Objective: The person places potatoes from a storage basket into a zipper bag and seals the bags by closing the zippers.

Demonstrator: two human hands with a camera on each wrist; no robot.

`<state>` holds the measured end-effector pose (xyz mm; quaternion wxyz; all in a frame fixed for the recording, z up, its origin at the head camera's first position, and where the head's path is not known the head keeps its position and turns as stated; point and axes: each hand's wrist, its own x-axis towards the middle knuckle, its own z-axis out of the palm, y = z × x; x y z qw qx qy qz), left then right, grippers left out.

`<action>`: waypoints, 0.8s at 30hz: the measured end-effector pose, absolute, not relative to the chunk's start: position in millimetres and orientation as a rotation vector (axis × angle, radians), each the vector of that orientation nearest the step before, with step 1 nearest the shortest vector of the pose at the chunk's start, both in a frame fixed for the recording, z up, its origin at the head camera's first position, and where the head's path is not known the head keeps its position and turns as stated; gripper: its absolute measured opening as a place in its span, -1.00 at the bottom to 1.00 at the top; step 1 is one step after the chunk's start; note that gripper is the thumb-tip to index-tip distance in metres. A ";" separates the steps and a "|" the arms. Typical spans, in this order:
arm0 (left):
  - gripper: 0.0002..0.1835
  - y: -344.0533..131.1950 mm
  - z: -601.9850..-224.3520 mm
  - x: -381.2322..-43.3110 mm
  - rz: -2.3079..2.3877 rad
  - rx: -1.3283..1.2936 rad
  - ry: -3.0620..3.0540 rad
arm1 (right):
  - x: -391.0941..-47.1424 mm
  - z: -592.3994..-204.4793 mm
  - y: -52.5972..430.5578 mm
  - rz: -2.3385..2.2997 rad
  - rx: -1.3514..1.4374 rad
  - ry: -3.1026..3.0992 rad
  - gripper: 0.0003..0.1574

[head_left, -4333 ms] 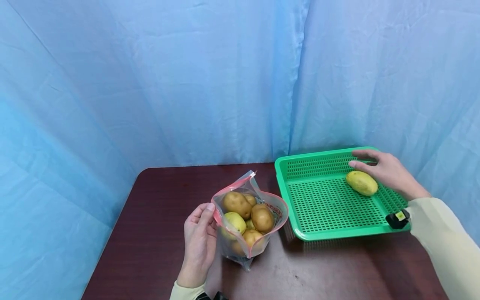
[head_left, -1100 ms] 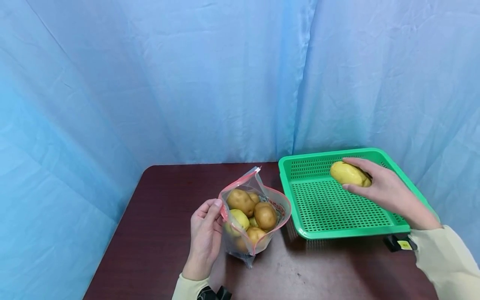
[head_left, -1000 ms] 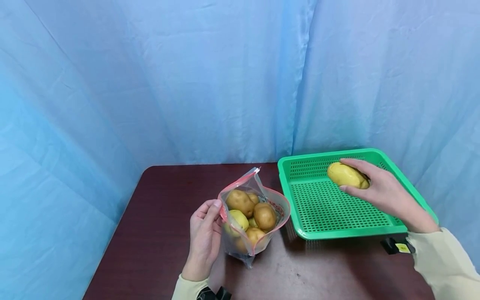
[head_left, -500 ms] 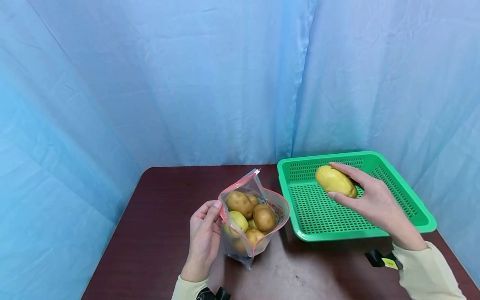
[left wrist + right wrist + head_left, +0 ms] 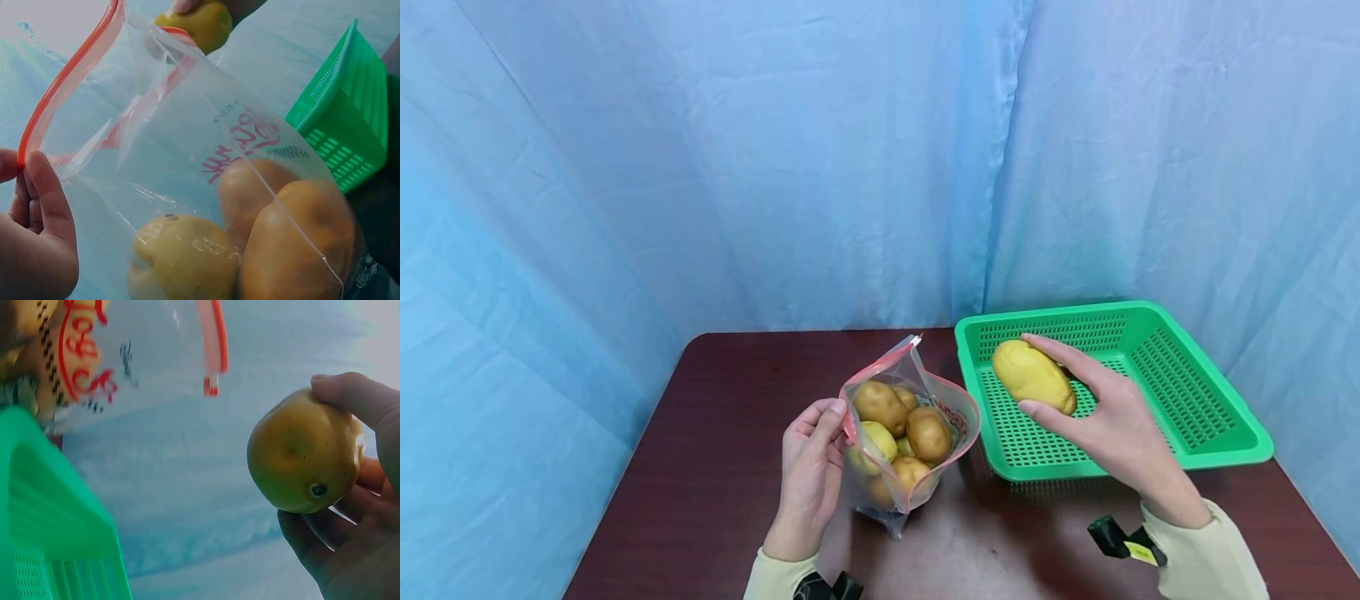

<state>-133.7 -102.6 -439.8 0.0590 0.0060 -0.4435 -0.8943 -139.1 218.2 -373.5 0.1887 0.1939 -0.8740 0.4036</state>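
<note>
My left hand (image 5: 811, 471) pinches the red-edged mouth of a clear zip bag (image 5: 957, 407) between thumb and fingers. Inside the bag lie several brown potatoes (image 5: 928, 435) and a round yellow-green fruit (image 5: 878, 440), which looks like an apple in the left wrist view. My right hand (image 5: 1108, 412) grips an oblong yellow fruit (image 5: 1032, 377), mango-like, with thumb on one side and fingers on the other. It is held above the left part of the green basket (image 5: 1225, 457). A small dark stem scar shows on its end in the right wrist view.
The perforated green basket stands at the back right of the dark wooden table (image 5: 730, 417), close beside the bag. A light blue curtain (image 5: 820, 167) hangs behind and around the table. Black cameras (image 5: 1108, 537) are strapped to the wrists.
Over the earlier frames my right hand took hold of the oblong yellow fruit in the basket, lifted it and carried it left towards the bag. My left hand keeps its pinch on the bag.
</note>
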 end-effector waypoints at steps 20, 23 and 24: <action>-0.82 -100.1 -438.8 -135.2 -2.719 0.049 -1.345 | -131.2 -379.3 159.2 1.233 0.784 -2.264 -0.03; -0.83 -99.9 -438.7 -134.8 -2.718 0.050 -1.352 | -131.4 -379.8 154.8 1.229 0.812 -2.245 -0.03; -0.83 -99.9 -438.7 -134.8 -2.718 0.051 -1.353 | -131.3 -379.8 153.7 1.225 0.819 -2.243 -0.03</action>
